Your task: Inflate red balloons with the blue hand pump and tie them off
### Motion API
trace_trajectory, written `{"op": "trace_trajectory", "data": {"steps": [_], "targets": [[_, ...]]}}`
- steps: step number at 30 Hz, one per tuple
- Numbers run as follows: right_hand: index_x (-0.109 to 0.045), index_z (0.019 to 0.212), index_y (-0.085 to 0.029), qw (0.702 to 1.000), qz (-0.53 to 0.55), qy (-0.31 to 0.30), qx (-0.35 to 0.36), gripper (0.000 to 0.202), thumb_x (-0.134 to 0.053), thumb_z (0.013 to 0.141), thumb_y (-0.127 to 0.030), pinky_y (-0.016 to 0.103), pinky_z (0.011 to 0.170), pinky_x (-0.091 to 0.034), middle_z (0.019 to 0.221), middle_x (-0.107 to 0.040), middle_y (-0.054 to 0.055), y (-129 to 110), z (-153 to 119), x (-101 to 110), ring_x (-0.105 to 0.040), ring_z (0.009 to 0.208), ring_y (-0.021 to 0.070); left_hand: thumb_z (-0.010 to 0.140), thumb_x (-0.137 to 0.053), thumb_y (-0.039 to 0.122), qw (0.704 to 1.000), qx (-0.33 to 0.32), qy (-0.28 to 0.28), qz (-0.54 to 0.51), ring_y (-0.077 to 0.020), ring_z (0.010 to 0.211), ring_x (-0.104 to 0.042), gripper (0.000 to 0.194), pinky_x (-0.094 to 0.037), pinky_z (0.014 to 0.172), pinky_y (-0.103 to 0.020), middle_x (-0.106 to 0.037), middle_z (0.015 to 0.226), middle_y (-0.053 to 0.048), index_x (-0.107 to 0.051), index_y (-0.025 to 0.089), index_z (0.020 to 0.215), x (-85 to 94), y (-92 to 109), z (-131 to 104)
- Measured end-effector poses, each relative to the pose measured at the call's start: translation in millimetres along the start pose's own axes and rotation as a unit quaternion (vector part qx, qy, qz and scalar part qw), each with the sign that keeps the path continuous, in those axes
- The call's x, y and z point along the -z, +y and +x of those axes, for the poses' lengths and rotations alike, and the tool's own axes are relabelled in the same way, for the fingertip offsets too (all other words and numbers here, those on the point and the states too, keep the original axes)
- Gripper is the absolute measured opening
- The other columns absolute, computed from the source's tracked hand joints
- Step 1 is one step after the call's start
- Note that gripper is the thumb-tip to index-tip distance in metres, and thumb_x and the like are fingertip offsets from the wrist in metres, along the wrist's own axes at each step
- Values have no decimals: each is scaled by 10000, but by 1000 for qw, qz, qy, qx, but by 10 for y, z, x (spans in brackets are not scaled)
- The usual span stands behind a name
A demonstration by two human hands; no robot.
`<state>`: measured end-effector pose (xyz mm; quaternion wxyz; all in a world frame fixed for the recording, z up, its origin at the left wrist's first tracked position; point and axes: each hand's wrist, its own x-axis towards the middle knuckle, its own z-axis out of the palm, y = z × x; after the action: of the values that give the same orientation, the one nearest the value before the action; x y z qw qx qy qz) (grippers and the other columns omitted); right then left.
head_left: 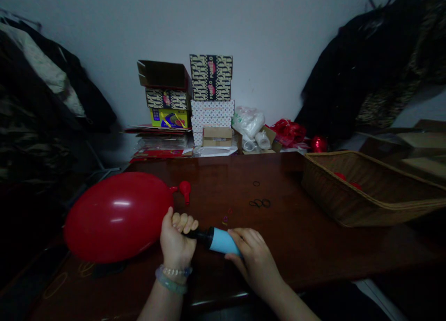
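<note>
1 basket holds red items. Left hand clasps a blue pump beside a red balloon; right hand grips the pump's body.

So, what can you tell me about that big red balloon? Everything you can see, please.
The big red balloon is blown up into a smooth, glossy oval of what looks like thin rubber, with pale streaks of light on it. It stretches sideways over the left part of the brown table; whether it rests there is hard to tell. Its right end meets the person's left grip, which hides its neck.
</note>
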<state>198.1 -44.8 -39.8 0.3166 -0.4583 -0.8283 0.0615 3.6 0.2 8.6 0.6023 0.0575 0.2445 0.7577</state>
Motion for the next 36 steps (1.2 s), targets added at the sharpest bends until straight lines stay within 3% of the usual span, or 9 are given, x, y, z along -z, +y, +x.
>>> {"op": "trace_trajectory", "data": {"steps": [13,20,30,36], "targets": [[-479,1278,-218,999,-23,8,28,432,-579,875,-335,424,908,-456,1161,-594,101,425,47,222,-548,1045,246,792,-536,237,997,-78,2,-21,-79,340,-229,452,-259,392,-243,-206,399,78,-154,196,554,67,377,223],[-499,1251,-179,998,-36,35,42,397,-567,881,-306,422,893,-454,1152,-593,121,347,16,157,-544,1035,250,791,-541,227,997,-71,4,-24,-77,344,-230,457,-265,395,-241,-201,406,79,-147,196,563,14,284,155],[-524,1225,-187,999,-10,28,12,392,-588,866,-330,423,877,-425,1115,-607,109,-24,9,67,-537,991,255,781,-588,249,1000,-8,-2,-7,-69,348,-216,482,-255,396,-238,-199,415,84,-161,200,562,-12,2,3],[-535,1227,-220,999,-20,23,16,396,-583,868,-379,453,920,-370,1116,-630,101,24,25,94,-558,996,253,777,-588,246,1000,-14,-12,-4,-75,348,-220,479,-267,397,-243,-200,413,83,-163,202,560,6,56,45]]}}
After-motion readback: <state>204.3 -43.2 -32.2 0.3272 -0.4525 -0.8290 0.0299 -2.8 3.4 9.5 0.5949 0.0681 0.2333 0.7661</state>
